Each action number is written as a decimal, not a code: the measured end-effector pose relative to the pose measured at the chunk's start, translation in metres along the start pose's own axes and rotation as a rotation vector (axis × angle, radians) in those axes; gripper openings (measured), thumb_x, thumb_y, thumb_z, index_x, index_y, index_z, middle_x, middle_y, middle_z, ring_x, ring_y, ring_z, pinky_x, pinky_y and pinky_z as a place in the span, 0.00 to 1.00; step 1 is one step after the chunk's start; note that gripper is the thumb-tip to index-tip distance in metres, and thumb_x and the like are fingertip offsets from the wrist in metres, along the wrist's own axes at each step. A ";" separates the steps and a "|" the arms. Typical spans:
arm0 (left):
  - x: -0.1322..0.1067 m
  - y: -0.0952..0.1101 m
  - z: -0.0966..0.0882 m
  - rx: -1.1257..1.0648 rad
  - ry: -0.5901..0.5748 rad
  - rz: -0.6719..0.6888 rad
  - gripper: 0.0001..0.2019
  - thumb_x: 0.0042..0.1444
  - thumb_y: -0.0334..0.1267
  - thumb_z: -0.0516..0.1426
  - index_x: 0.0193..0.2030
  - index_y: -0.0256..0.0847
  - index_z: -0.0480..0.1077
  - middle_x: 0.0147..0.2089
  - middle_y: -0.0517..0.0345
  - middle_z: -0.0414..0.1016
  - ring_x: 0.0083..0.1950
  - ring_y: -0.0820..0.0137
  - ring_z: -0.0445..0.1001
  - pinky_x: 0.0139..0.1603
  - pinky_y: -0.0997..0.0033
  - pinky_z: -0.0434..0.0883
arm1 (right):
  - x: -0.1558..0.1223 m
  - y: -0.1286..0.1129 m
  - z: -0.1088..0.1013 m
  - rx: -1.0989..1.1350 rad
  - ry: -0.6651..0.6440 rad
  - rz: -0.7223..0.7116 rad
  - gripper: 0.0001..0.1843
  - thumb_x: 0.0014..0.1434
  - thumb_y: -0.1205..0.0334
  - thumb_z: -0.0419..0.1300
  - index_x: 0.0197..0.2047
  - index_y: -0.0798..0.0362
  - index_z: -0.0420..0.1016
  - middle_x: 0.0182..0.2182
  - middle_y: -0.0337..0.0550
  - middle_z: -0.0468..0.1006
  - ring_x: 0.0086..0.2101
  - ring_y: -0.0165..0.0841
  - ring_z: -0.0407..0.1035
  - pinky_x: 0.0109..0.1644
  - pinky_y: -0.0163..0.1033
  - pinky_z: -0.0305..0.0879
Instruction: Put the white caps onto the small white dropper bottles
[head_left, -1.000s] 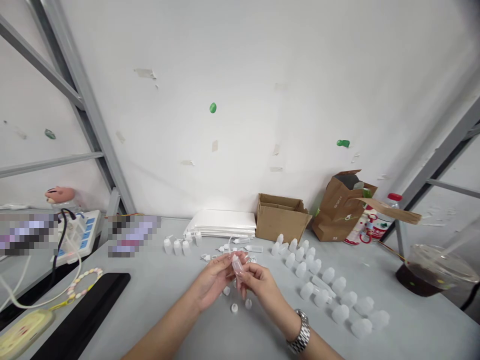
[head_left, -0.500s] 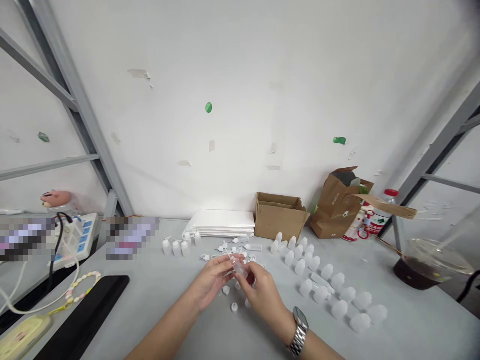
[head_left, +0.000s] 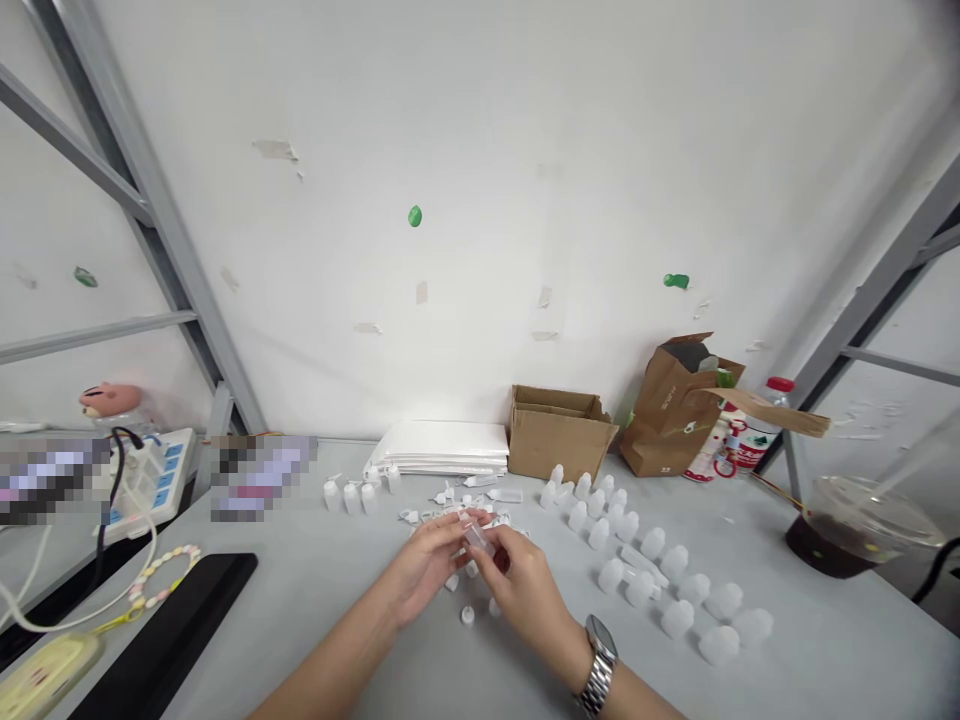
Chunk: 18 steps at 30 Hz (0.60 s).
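Between both hands, just above the table, is a small translucent squeeze bottle [head_left: 479, 541], tilted. My right hand [head_left: 527, 588], with a watch on its wrist, pinches the bottle's body between thumb and fingers. The fingertips of my left hand [head_left: 425, 562] are closed on its upper end; any small part there is too blurred to make out. Small white caps and nozzle pieces [head_left: 445, 495] lie scattered beyond and under the hands. A loose white cap [head_left: 467, 615] sits nearer me. To the left stand several capped white bottles [head_left: 351, 497].
Rows of open translucent bottles [head_left: 677, 619] stand on the right. Behind are a cardboard box [head_left: 559, 440], a stack of white sheets [head_left: 442, 443] and a brown paper bag [head_left: 660, 420]. A drink cup [head_left: 847, 530] is at far right; a black pad [head_left: 169, 640] lies left.
Hardly anything differs: both hands stay in place around the bottle, with slight finger movement. The whole view has shifted a little.
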<state>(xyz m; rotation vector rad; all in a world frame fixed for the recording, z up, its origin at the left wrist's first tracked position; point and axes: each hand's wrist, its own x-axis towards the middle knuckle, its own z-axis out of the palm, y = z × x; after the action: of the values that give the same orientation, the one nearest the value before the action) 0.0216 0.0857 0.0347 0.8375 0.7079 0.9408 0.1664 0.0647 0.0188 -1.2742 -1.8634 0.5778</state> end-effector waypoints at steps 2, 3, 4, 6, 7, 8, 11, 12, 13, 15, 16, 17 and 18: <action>0.000 0.000 0.000 0.018 -0.011 -0.001 0.12 0.48 0.38 0.58 0.39 0.37 0.73 0.44 0.48 0.75 0.46 0.63 0.71 0.47 0.67 0.63 | 0.000 0.000 0.000 0.033 -0.003 0.018 0.11 0.58 0.56 0.51 0.29 0.53 0.66 0.24 0.40 0.70 0.25 0.30 0.62 0.30 0.34 0.57; -0.001 0.000 0.000 0.023 -0.016 0.000 0.11 0.48 0.38 0.58 0.38 0.36 0.74 0.43 0.48 0.75 0.46 0.63 0.71 0.47 0.67 0.63 | 0.001 -0.001 0.001 0.069 -0.011 0.033 0.12 0.57 0.55 0.52 0.28 0.53 0.66 0.24 0.39 0.70 0.25 0.30 0.62 0.30 0.33 0.57; -0.001 0.000 0.000 0.023 -0.019 0.000 0.11 0.49 0.38 0.57 0.38 0.36 0.74 0.42 0.48 0.76 0.45 0.63 0.71 0.47 0.67 0.63 | 0.002 -0.002 0.001 0.125 -0.025 0.060 0.13 0.57 0.54 0.52 0.27 0.53 0.66 0.23 0.39 0.70 0.24 0.29 0.62 0.29 0.33 0.57; -0.001 0.000 0.000 0.004 -0.027 -0.004 0.11 0.50 0.40 0.56 0.37 0.36 0.74 0.42 0.48 0.76 0.44 0.63 0.71 0.47 0.66 0.63 | 0.005 -0.004 0.000 0.298 -0.076 0.152 0.16 0.56 0.50 0.52 0.25 0.54 0.64 0.19 0.36 0.68 0.21 0.28 0.61 0.26 0.32 0.56; -0.001 0.001 0.000 -0.010 -0.030 -0.010 0.11 0.50 0.41 0.56 0.37 0.37 0.74 0.42 0.49 0.75 0.43 0.64 0.72 0.47 0.66 0.63 | 0.006 -0.006 -0.001 0.399 -0.111 0.204 0.18 0.55 0.48 0.52 0.24 0.54 0.64 0.17 0.35 0.66 0.19 0.27 0.60 0.24 0.32 0.56; -0.001 0.001 0.000 -0.024 -0.034 -0.017 0.12 0.51 0.41 0.55 0.37 0.37 0.74 0.43 0.49 0.75 0.43 0.64 0.72 0.47 0.66 0.63 | 0.008 -0.007 -0.002 0.496 -0.149 0.246 0.20 0.54 0.46 0.52 0.23 0.54 0.63 0.16 0.34 0.65 0.17 0.26 0.59 0.22 0.31 0.55; 0.000 0.002 -0.001 -0.059 -0.048 -0.037 0.12 0.52 0.42 0.55 0.37 0.36 0.74 0.42 0.49 0.75 0.41 0.66 0.72 0.46 0.67 0.63 | 0.013 -0.009 -0.004 0.704 -0.236 0.288 0.22 0.51 0.43 0.54 0.21 0.55 0.63 0.14 0.34 0.66 0.15 0.24 0.58 0.20 0.31 0.54; 0.000 0.003 -0.001 -0.074 -0.051 -0.041 0.12 0.52 0.41 0.55 0.36 0.36 0.74 0.42 0.49 0.75 0.40 0.66 0.72 0.46 0.67 0.64 | 0.014 -0.009 -0.005 0.754 -0.259 0.292 0.22 0.50 0.43 0.55 0.21 0.55 0.64 0.14 0.34 0.66 0.15 0.24 0.58 0.20 0.30 0.54; 0.000 0.003 -0.001 -0.093 -0.052 -0.045 0.12 0.52 0.40 0.55 0.37 0.35 0.74 0.40 0.49 0.75 0.39 0.66 0.72 0.45 0.67 0.64 | 0.015 -0.008 -0.005 0.804 -0.279 0.300 0.22 0.49 0.43 0.56 0.21 0.56 0.65 0.14 0.34 0.67 0.15 0.24 0.58 0.20 0.30 0.54; 0.000 0.004 0.000 -0.134 -0.043 -0.058 0.11 0.51 0.38 0.56 0.38 0.34 0.74 0.38 0.50 0.76 0.36 0.68 0.71 0.41 0.68 0.66 | 0.015 -0.007 -0.005 0.908 -0.317 0.321 0.21 0.48 0.44 0.58 0.22 0.57 0.67 0.15 0.35 0.68 0.15 0.23 0.59 0.20 0.30 0.53; 0.000 0.003 0.001 -0.150 -0.037 -0.066 0.11 0.51 0.37 0.56 0.39 0.34 0.73 0.37 0.50 0.76 0.33 0.68 0.71 0.39 0.68 0.66 | 0.014 -0.006 -0.005 0.958 -0.335 0.326 0.21 0.48 0.45 0.59 0.23 0.57 0.68 0.16 0.36 0.69 0.15 0.23 0.59 0.20 0.29 0.53; 0.000 0.003 0.001 -0.161 -0.031 -0.073 0.11 0.51 0.37 0.56 0.40 0.34 0.73 0.35 0.50 0.75 0.31 0.69 0.70 0.36 0.67 0.67 | 0.014 -0.005 -0.005 1.009 -0.352 0.328 0.21 0.48 0.46 0.60 0.24 0.58 0.70 0.16 0.37 0.70 0.15 0.23 0.59 0.19 0.29 0.52; -0.001 0.003 0.002 -0.169 -0.028 -0.076 0.11 0.52 0.37 0.55 0.40 0.34 0.72 0.34 0.51 0.75 0.29 0.70 0.70 0.34 0.67 0.67 | 0.014 -0.004 -0.004 1.059 -0.365 0.327 0.20 0.48 0.47 0.60 0.25 0.59 0.71 0.17 0.37 0.70 0.15 0.22 0.59 0.19 0.29 0.51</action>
<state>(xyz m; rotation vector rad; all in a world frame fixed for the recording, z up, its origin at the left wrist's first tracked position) 0.0219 0.0853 0.0384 0.6695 0.6225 0.9057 0.1651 0.0751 0.0294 -0.7426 -1.2283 1.7685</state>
